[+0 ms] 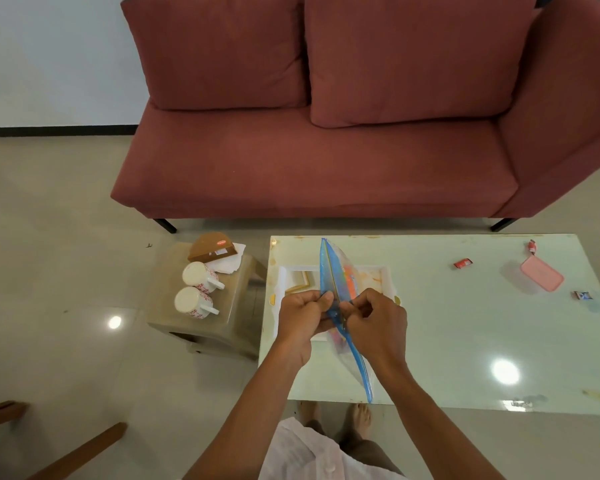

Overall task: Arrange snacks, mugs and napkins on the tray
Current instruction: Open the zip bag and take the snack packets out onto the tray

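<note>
Both hands pinch a clear zip bag (333, 268) held on edge just above the white tray (383, 271) — left hand (303, 315) and right hand (374, 320) clenched on its blue top strip, one each side. Left of the tray, well apart, two mugs (198, 276) sit on a stool (236, 306) — napkins (227, 263) just behind them

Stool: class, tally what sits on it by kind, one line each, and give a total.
Mugs: 2
Brown holder: 1
Napkin stack: 1
Total: 4
</note>
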Motion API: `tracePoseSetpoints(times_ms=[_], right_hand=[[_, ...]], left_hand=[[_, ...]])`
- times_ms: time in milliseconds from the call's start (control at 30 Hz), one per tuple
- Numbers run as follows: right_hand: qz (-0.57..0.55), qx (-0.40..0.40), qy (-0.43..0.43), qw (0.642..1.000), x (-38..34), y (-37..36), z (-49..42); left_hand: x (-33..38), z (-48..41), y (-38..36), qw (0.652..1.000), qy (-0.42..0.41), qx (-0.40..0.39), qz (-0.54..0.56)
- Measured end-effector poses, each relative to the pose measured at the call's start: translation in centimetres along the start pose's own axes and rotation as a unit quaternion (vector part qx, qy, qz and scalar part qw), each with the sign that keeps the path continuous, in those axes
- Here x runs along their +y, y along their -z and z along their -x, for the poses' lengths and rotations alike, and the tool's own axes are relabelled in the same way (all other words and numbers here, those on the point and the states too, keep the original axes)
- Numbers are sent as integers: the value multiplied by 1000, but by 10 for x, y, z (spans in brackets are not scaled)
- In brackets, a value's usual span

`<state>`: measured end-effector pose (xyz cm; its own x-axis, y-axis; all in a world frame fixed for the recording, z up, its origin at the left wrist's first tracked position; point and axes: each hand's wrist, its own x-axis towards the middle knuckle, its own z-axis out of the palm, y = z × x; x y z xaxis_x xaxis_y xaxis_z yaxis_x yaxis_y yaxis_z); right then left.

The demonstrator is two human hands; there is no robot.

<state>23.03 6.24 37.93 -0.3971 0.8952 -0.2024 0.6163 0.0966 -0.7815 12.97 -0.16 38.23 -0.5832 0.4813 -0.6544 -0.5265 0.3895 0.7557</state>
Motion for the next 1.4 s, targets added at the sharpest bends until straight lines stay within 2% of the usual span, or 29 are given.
tracePoseSetpoints(times_ms=[200,333,533,667,800,900,1000,1133,1300,1400], right_hand=[[-28,-18,-45,998,-6,-1,-6],[-113,22,-107,988,-4,10,-16],[-98,-8,-92,991,2,26,-18],[-73,12,-87,993,-2,27,-14],[-62,50,-84,993,-5,29,-9],[-65,59,-89,992,-6,30,-7],[-22,78,-77,994,-6,29,-3],[45,117,-65,990,-4,29,0],[63,153,-50,985,-6,34,2],[118,175,37,977,-14,31,16]], left_hand=[[8,-5,6,997,46,-41,51],[16,-12,24,991,63,-37,114],[32,-16,44,998,-35,-50,23],[42,-22,61,991,-111,-7,-69],[53,-34,83,965,-185,50,-180],[57,-39,98,952,-205,74,-216],[58,-40,108,949,-206,78,-225],[59,-33,110,943,-213,50,-251],[61,-17,100,941,-235,1,-245],[60,-4,91,936,-246,-4,-253]])
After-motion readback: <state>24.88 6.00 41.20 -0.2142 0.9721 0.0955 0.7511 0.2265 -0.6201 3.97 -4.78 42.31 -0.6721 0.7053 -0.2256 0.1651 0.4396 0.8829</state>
